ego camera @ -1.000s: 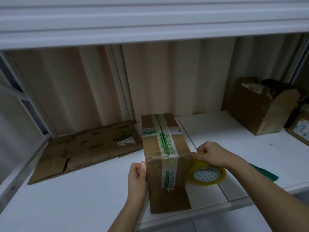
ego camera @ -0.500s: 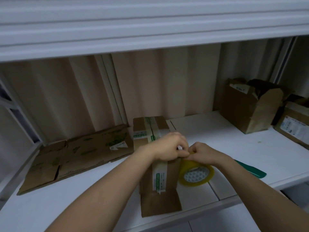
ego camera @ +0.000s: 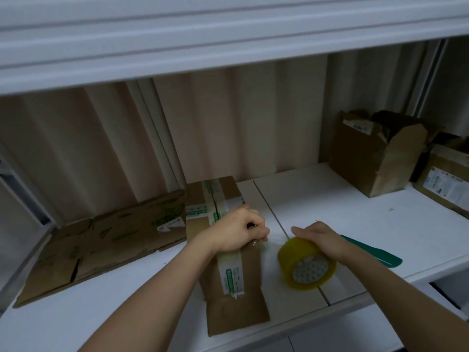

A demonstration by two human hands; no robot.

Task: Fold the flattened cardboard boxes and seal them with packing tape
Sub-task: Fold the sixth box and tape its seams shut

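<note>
The white shelf (ego camera: 330, 199) was the biggest thing there, with a flattened brown cardboard box (ego camera: 101, 240) lying at the back left and two more brown boxes, one open-topped (ego camera: 375, 153) and one labelled (ego camera: 449, 184), parked far right. Dead centre stood the folded brown cardboard box with old green-printed tape (ego camera: 228, 265), one bottom flap still sticking out toward the shelf's front edge.

So what changed: half a second earlier both hands were bunched together on the box's top edge. By this moment the right hand (ego camera: 322, 240) had pulled the yellow roll of clear packing tape (ego camera: 307, 262) away to the right, fingers wrapped over the top of the roll, while the left hand (ego camera: 241, 232) stayed on the box's upper edge, curled fingers pinching what looked like the tape end against it. I think a faint clear strip ran between them, but it was hard to make out. My read: the strip was being paid out, so sealing had only just started.

Room-wise, the roll hung over bare shelf with decent space to the right, though a green-handled tool (ego camera: 370, 252) lay just behind the right wrist. The front edge was close, and that loose flap nearly reached it.
</note>
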